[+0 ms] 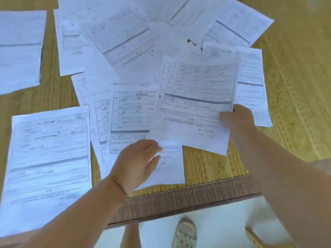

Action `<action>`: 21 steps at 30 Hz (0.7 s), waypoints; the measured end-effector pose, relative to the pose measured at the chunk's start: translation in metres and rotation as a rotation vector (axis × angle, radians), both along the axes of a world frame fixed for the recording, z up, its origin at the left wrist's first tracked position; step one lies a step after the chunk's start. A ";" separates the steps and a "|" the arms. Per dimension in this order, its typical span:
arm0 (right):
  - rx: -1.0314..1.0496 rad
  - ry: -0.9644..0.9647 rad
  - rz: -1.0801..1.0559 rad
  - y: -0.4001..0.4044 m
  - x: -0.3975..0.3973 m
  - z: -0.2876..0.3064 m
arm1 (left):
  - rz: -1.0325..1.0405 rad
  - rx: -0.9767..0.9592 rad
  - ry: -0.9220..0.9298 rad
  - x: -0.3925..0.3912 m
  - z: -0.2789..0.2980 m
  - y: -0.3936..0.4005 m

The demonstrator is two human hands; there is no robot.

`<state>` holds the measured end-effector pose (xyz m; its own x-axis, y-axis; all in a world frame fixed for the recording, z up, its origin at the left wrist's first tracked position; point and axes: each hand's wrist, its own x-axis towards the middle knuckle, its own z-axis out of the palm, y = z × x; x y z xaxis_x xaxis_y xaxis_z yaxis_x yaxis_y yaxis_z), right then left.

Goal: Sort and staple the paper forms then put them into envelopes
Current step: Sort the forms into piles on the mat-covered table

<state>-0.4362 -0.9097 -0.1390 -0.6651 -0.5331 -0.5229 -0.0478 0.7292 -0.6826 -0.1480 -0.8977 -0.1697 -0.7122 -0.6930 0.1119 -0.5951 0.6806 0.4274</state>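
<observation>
Loose paper forms point(114, 43) lie scattered and overlapping across the worktop point(295, 86), from the near left to the far right. The right hand point(236, 120) pinches the right edge of a lifted form point(197, 104), perhaps with a second sheet behind it, thumb on top. The left hand point(136, 161) lies relaxed, fingers fairly straight, on a flat form point(132, 119) nearer the middle, gripping nothing. Such sheets look light, limp and slippery on one another; an edge pinch should serve, though a held sheet will likely droop and creases easily.
</observation>
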 end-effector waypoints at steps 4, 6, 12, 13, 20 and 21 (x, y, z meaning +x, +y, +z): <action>-0.031 -0.086 -0.077 0.028 0.002 -0.008 | 0.029 0.090 -0.183 0.023 -0.013 0.037; -0.104 -0.209 -0.115 0.042 0.004 -0.011 | 0.051 0.143 -0.253 0.028 -0.021 0.051; -0.197 -0.299 -0.214 0.072 0.000 -0.021 | 0.117 0.098 -0.077 0.026 -0.024 0.055; -0.205 -0.325 -0.282 0.076 -0.005 -0.022 | 0.121 0.104 -0.020 0.025 -0.021 0.055; -0.339 -0.407 -0.519 0.106 -0.019 -0.020 | 0.452 0.490 0.191 0.017 -0.005 0.055; -0.344 -0.344 -0.481 0.111 -0.016 -0.019 | 0.522 0.558 0.211 0.016 -0.005 0.054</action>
